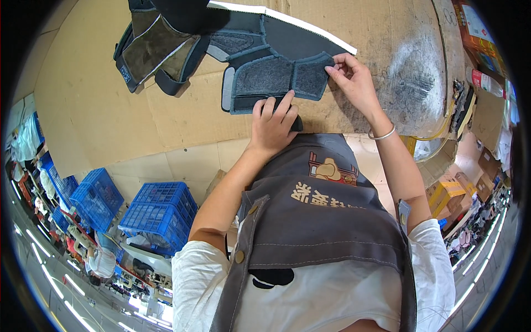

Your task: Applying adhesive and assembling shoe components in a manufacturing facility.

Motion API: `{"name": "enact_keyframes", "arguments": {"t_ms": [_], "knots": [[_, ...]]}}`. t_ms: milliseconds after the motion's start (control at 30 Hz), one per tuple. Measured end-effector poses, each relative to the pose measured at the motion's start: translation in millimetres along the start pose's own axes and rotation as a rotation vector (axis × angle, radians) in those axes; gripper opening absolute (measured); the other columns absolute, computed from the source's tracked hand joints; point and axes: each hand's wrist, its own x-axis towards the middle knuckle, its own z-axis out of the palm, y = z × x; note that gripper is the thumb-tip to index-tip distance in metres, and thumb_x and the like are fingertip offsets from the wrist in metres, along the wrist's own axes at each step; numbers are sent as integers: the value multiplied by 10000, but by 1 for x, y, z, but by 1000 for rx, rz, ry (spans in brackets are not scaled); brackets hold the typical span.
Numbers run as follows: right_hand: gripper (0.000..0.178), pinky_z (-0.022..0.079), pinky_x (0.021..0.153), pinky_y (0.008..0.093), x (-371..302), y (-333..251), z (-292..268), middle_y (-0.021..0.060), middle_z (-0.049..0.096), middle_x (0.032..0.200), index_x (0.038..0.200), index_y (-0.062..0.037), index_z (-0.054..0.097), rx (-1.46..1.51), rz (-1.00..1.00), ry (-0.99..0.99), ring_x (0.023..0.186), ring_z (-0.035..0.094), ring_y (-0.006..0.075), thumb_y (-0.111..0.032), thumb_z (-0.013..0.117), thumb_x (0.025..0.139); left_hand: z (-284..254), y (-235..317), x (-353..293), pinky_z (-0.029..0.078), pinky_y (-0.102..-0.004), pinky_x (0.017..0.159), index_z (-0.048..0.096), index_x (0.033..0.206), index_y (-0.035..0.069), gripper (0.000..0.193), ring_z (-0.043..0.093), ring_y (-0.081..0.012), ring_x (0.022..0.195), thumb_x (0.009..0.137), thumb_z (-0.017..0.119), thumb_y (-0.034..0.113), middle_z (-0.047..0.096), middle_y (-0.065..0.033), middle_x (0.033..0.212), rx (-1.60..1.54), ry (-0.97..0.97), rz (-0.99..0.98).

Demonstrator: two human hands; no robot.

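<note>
A dark fabric piece (pixel 263 76) with fuzzy grey panels and blue-grey stitched edging lies on the cardboard-covered table. A toothed white strip (pixel 298 22) runs along its far edge. My left hand (pixel 271 126) is closed over its near edge, fingers bent on top, thumb hidden; some black material shows beside the palm. At the right corner, my right hand (pixel 353 80) pinches the fabric between thumb and fingertips. To the left lies a second sewn piece (pixel 157 47), brown and black with a light seam line and a looped strap.
The cardboard table top (pixel 182 119) has a whitish worn patch (pixel 412 66) at right. A plastic bottle (pixel 484 82) and cartons (pixel 448 196) stand on the right. Blue plastic crates (pixel 157 213) are stacked on the floor at left. Farther left is another person (pixel 102 261).
</note>
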Motion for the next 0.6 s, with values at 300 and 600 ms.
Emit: {"name": "enact_keyframes", "arguments": {"t_ms": [300, 600], "knots": [[85, 407, 564, 206, -29, -30, -11, 27, 561, 745, 858, -7, 600, -55, -214, -24, 609, 496, 86, -27, 632, 782, 2, 1, 1, 313, -422, 880, 509, 1068, 161, 620, 415, -272, 1033, 494, 738, 218, 441, -84, 1278, -39, 36, -32], [123, 382, 604, 179, -9, -11, -13, -33, 527, 729, 901, -2, 600, 100, 33, -41, 665, 453, 38, -71, 642, 808, 9, -1, -1, 303, -420, 890, 485, 1101, 133, 628, 421, -274, 1027, 527, 722, 227, 441, -77, 1289, -42, 70, -36]]}}
